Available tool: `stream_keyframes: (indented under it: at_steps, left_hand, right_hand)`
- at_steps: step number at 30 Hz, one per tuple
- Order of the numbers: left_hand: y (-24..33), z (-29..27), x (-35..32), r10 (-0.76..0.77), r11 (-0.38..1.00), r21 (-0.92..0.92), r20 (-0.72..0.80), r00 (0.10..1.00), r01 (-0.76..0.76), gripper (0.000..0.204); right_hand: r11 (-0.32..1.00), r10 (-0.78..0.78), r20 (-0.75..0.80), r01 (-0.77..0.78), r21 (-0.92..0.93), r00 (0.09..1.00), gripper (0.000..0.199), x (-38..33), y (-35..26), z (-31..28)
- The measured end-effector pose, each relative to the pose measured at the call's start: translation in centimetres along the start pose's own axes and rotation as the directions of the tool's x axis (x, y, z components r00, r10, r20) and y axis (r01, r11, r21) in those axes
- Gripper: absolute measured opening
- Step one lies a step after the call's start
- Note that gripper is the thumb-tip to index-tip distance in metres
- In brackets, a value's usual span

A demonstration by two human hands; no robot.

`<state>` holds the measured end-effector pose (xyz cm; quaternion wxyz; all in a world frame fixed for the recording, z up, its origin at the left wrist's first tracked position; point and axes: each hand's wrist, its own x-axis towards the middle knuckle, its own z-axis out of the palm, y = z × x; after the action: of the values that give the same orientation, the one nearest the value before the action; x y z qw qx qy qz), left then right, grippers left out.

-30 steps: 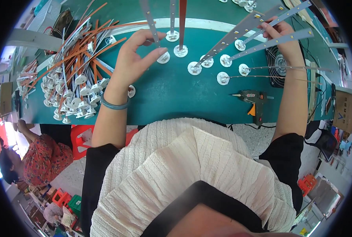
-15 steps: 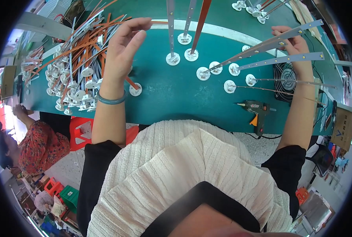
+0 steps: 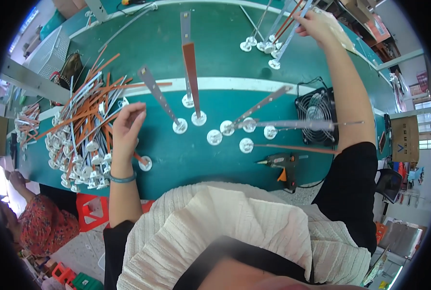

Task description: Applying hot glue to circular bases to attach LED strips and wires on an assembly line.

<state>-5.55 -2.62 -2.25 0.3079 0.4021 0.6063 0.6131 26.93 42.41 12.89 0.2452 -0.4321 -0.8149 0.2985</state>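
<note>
My right hand (image 3: 317, 28) reaches to the far right with its fingers pinched on the upper part of a grey LED strip (image 3: 291, 39). That strip's round white base rests on the green table beside a cluster of similar strips with white bases (image 3: 267, 46). My left hand (image 3: 128, 126) hovers over the table, fingers loosely curved, thumb apart, nothing visible in it. Beneath its wrist an orange strip with a round white base (image 3: 145, 163) lies partly hidden. Between my hands several LED strips stand or lean on round bases, among them an orange-backed one (image 3: 191, 79).
A pile of orange and white strips with bases (image 3: 87, 166) lies on the left. A glue gun (image 3: 282, 166) with an orange trigger and a black fan (image 3: 317, 116) are at right. A white rail (image 3: 254, 82) crosses the table. Another person (image 3: 44, 224) is at far left.
My right hand has moved away from the standing strips to the far cluster, carrying one strip with it. The left hand stays near the pile, its fingers curled slightly more. The view has shifted.
</note>
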Motion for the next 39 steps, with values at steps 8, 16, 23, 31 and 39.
stream_keyframes:
  at_steps: [8, 16, 23, 31, 39]
  left_hand:
    - [-0.1, 0.3, 0.7, -0.029, 0.999, 0.027, -0.02, 0.999, 0.03, 0.023]
    - [-0.2, 0.1, 1.0, -0.002, 0.994, 0.111, -0.001, 1.0, 0.002, 0.026]
    - [-0.1, 0.1, 0.6, -0.06, 0.99, 0.127, -0.012, 0.998, 0.061, 0.02]
    - [0.1, 0.1, 0.1, -0.036, 0.992, 0.122, -0.006, 0.999, 0.036, 0.022]
    - [0.4, -0.4, -0.1, 0.044, 0.952, 0.304, 0.006, 0.999, -0.043, 0.021]
  right_hand:
    - [0.979, 0.1, -0.012, -0.096, 0.179, 0.995, 0.033, 6.0, 3.3, 1.5]
    - [0.995, -0.06, 0.688, 0.094, -0.012, 0.724, 0.046, 0.2, -3.0, 4.4]
    - [0.711, -0.211, 0.632, 0.561, -0.424, 0.745, 0.079, -0.7, -0.8, 9.9]
    - [0.316, -0.059, 0.665, 0.645, -0.695, 0.745, 0.04, 1.5, -0.7, 12.0]
    - [0.666, 0.055, 0.825, 0.595, -0.45, 0.562, 0.063, 1.8, 0.1, 13.0]
